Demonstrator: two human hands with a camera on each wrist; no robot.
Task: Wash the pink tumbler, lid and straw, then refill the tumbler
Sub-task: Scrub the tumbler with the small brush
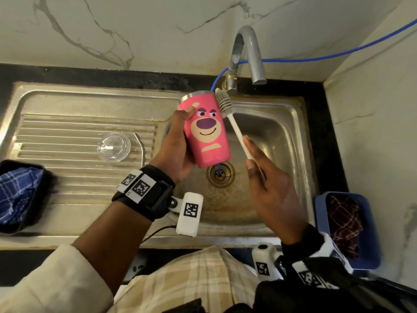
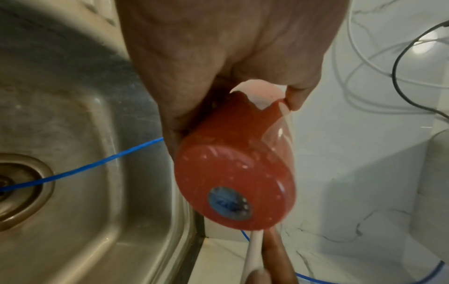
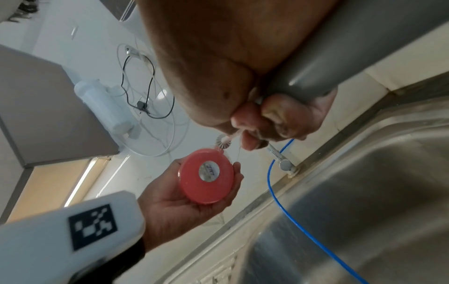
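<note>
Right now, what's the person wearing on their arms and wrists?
The left hand is bare; its wrist carries a black strap with white blocks printed in black square-pattern markers, a white camera housing and a thin black cable. A cream sleeve is pushed up the left forearm. The right hand is bare too, with a similar black strap and white marker blocks.
</note>
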